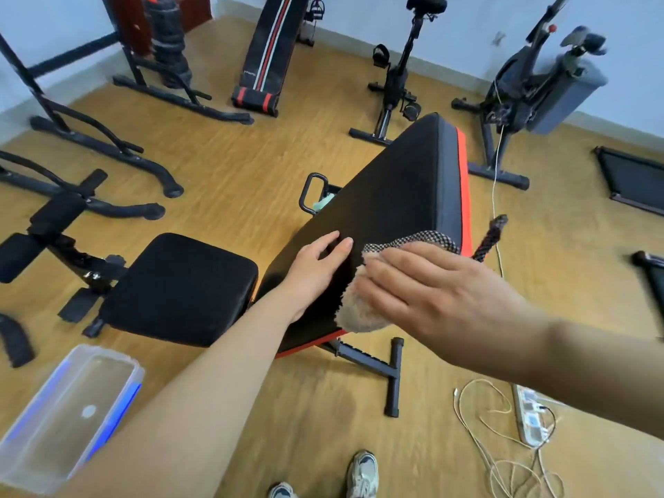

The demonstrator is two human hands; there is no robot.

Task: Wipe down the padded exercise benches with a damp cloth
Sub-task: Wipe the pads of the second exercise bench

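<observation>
Here the left hand (316,271) lies flat on the bench's tilted back pad (395,195), fingers straight and close together. At the pad's lower end, the right hand (424,292) presses a fluffy cloth (355,310) against it, fingers straight and slightly apart. A clear plastic box (68,415) sits on the floor (251,174), well left of the pad.

The black padded backrest (395,195), edged in red, stands tilted upward, its lower end just beside the flat black seat pad (183,289). A fluffy tan cloth (354,310) with a checked backing lies bunched on the backrest's lower right part, under the right hand (424,292).
</observation>
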